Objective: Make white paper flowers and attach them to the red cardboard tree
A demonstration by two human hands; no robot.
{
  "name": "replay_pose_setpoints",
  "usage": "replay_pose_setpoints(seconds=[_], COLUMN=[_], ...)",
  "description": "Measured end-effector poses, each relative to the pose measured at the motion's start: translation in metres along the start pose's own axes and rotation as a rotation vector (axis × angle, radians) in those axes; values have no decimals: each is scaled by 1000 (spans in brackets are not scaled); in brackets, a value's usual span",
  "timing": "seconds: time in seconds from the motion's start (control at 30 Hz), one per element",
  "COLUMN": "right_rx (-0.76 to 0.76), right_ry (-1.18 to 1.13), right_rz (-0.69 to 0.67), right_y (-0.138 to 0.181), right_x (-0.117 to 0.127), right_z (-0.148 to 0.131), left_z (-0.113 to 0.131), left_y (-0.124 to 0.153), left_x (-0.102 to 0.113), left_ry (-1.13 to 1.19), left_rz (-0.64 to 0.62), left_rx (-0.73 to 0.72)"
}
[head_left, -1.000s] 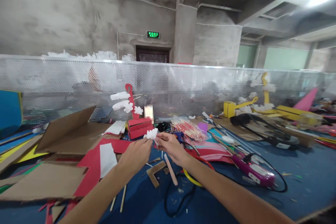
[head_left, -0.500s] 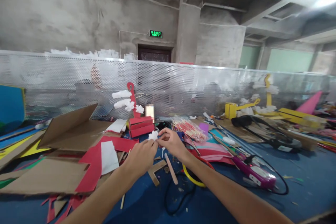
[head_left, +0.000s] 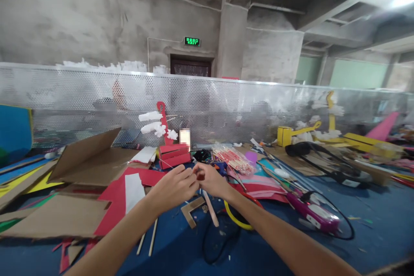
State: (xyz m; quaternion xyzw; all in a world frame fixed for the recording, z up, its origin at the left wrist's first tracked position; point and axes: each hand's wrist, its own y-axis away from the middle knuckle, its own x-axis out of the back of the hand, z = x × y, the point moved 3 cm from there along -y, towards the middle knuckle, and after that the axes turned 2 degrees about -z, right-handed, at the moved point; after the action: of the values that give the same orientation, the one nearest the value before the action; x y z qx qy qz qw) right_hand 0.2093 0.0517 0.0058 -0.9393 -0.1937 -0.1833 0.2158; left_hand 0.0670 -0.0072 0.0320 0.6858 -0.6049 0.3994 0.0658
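My left hand (head_left: 174, 186) and my right hand (head_left: 211, 180) meet fingertip to fingertip above the blue table (head_left: 371, 220), both pinched closed. A thin stick (head_left: 165, 163) pokes out up and to the left from my left hand's fingers. What my right fingers pinch is hidden between the hands. Just behind them stands a red cardboard box (head_left: 173, 155) with a red upright (head_left: 162, 123) carrying white paper tufts (head_left: 151, 128).
Brown cardboard sheets (head_left: 87, 161) and red paper (head_left: 116, 200) lie at the left. A bag of red-tipped sticks (head_left: 232, 158), a yellow ring (head_left: 236, 220), a purple glue gun (head_left: 312, 212) with black cable, and a perforated metal screen (head_left: 226, 108) are also here.
My hands have closed together and dropped slightly. The white paper wad that showed between my fingers is now hidden, and a thin stick now juts from my left hand.
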Motion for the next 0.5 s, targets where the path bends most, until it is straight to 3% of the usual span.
replay_pose_setpoints(seconds=[0.27,0.5], right_rx=[-21,15], right_ry=[-175,-112], right_rz=[-47,-87], right_y=[-4,0], right_x=[-7,-8], right_z=[10,-1], left_z=[-11,-19], left_y=[5,10], left_x=[2,-2], left_ry=[59,239], left_rz=[14,-23], left_rx=[71,200])
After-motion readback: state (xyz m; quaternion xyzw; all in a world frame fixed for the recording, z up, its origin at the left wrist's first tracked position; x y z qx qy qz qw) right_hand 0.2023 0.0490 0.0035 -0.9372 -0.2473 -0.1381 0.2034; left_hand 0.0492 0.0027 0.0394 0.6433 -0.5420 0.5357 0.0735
